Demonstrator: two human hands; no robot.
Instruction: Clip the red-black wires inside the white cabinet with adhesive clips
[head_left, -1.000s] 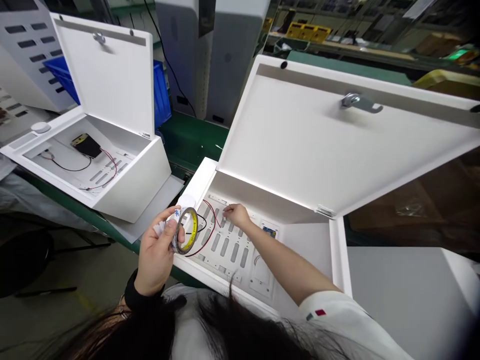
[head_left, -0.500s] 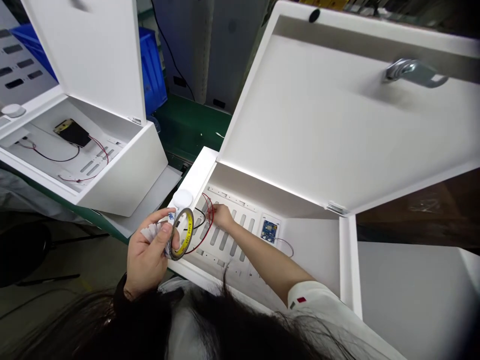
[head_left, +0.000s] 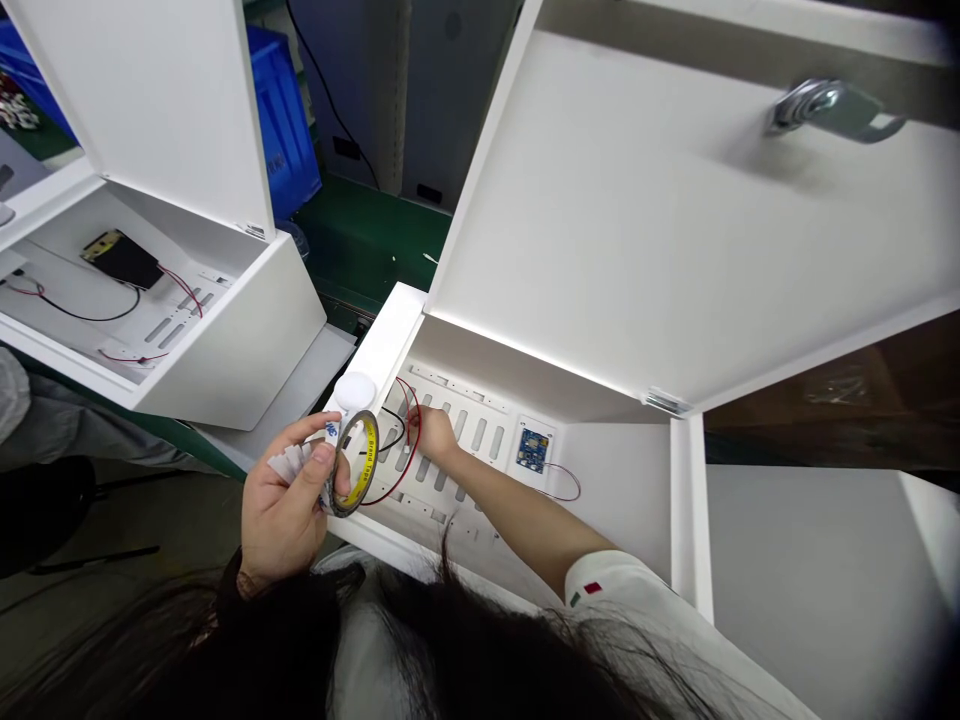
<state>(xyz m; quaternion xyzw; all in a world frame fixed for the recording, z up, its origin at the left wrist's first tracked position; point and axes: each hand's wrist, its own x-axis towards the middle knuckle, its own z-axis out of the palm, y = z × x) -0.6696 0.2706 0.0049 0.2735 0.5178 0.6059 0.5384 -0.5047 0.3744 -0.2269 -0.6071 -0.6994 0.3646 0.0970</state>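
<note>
White sheet-metal walls frame your work: the open enclosure [head_left: 615,500] has its lid [head_left: 637,220] raised beyond the far edge, and its near rim [head_left: 382,535] runs just under your wrists. Open room lies on the floor of the box to the right of your right hand [head_left: 435,435], across the slotted white plate [head_left: 472,450] toward the blue circuit board [head_left: 533,450], then over the bare panel up to the right side wall. Your right hand is down inside with its fingers bunched together, resting on the plate just beside the red and black wires [head_left: 411,430]; the view doesn't settle whether they pinch a wire. Your left hand [head_left: 289,500] is over the near left corner, clamped on a roll of yellow-labelled double-sided tape [head_left: 352,465], with pale backing strips [head_left: 289,462] fanned beside your fingers. A round white puck [head_left: 355,391] sits on the left rim just past the roll. A second open white enclosure [head_left: 232,340] stands well apart on your left.
</note>
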